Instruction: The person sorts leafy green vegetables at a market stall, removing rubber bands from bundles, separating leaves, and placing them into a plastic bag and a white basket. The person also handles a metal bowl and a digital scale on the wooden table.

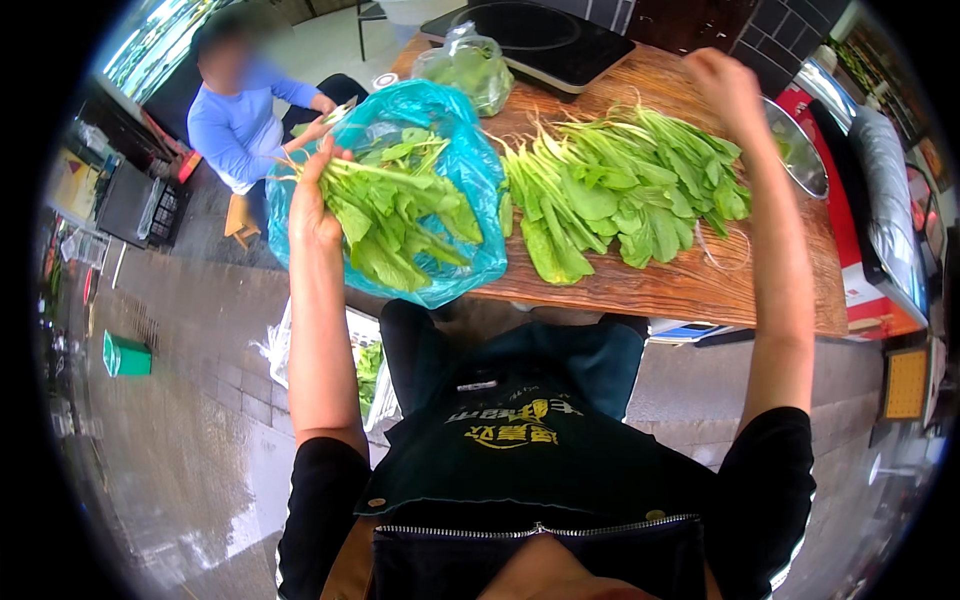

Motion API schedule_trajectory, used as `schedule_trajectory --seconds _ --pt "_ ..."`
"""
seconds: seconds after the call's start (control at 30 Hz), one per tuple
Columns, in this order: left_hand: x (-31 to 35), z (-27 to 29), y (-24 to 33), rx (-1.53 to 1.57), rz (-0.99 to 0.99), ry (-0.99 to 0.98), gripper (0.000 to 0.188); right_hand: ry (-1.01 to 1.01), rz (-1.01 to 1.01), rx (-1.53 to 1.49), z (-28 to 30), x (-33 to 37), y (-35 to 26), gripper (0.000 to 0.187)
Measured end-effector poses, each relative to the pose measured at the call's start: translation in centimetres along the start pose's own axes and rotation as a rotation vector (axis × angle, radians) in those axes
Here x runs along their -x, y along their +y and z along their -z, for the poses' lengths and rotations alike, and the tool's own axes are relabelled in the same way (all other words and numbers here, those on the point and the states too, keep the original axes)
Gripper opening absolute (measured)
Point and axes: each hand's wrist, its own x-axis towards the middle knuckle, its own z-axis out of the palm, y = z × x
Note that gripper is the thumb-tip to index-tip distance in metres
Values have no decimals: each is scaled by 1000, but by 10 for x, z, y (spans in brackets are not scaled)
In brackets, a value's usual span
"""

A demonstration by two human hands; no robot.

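Observation:
My left hand (312,205) grips a bunch of leafy greens (395,215) by the stems, holding it over an open blue plastic bag (480,165) that hangs over the left end of a wooden table (690,285). My right hand (725,85) is raised over the far right of the table, fingers curled; whether it holds anything cannot be told. Between the hands, a row of trimmed leafy greens (620,190) lies spread on the tabletop, stems pointing left and away.
A clear bag of greens (468,68) and a black cooktop (535,38) sit at the table's far end. A metal bowl (800,150) is at the right. A person in a blue top (240,120) sits beyond the bag. A green bin (125,355) stands on the pavement.

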Motion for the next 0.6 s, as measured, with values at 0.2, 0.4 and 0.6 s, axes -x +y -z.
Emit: schedule_trajectory --seconds 0.2,0.4,0.6 --pt "36 -35 33 -21 -174 -115 45 -809 111 105 -93 46 -145 36" --pt "39 -19 7 -31 43 -168 35 -971 74 -183 -122 47 -113 30" --pt "44 -29 -41 -16 268 -160 31 -1033 -249 -1183 -66 39 -116 15"
